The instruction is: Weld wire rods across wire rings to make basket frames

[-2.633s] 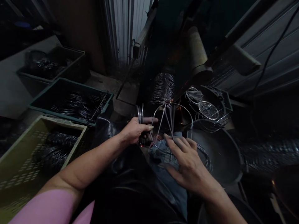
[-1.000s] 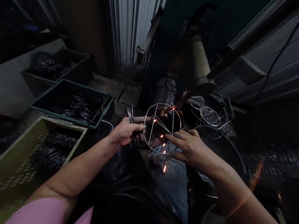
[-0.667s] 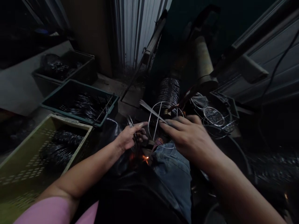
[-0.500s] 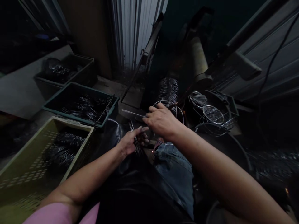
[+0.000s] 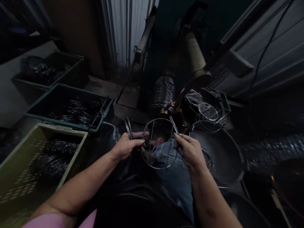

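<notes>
In front of my lap is a round wire ring (image 5: 154,167) with thin straight wires across it. My left hand (image 5: 124,145) is closed, its thumb and index finger at the ring's left edge, and a few more wire rings (image 5: 128,126) hang in the same hand. A small bunch of short metal rods (image 5: 174,124) sticks up from my right hand (image 5: 191,150), which grips them with bent fingers beside the ring's right edge. Whether the right fingers also touch the ring I cannot tell.
Beyond my hands stands a welding-type machine arm (image 5: 172,106) near a stack of dark wire rings (image 5: 163,91). At left are a yellow crate (image 5: 22,164) and a green crate (image 5: 35,109) with wire parts. A dark round basin (image 5: 223,155) and finished wire pieces (image 5: 209,110) lie right.
My right hand has drawn back from the machine toward me and to the right. The crossed wire ring has come down between my hands, and my left hand has turned toward its edge.
</notes>
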The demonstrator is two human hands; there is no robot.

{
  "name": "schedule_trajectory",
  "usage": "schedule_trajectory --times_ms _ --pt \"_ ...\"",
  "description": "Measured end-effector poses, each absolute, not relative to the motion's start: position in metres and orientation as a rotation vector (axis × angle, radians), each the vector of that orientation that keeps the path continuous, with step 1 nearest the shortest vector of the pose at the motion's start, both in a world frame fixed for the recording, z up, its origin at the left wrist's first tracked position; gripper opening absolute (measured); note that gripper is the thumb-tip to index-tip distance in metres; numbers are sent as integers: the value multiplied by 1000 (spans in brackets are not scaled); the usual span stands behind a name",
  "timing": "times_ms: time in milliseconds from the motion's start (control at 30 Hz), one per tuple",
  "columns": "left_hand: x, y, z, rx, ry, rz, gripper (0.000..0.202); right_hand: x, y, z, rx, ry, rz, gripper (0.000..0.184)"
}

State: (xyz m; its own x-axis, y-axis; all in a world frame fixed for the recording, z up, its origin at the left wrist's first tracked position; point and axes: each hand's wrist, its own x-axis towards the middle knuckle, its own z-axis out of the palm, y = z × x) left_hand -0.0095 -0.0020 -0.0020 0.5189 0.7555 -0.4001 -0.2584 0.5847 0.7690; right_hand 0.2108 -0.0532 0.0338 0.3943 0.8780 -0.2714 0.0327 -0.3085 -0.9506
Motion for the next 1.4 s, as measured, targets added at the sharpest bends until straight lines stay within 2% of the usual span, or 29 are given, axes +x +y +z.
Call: schedule_trajectory --times_ms 200,500,767,1067,1400 --pt "5 2 6 747 868 699 44 214 -33 36 -1618 -857 924 24" --pt "16 24 27 761 891 801 44 230 2 47 -1641 -895 881 30" --pt "26 29 40 652 839 824 40 233 22 68 -1649 -827 1002 30" --pt "24 32 42 669 850 837 39 236 10 63 -1497 -679 1198 30" --pt "53 41 46 686 776 711 33 255 -23 63 -1488 -511 1066 31"
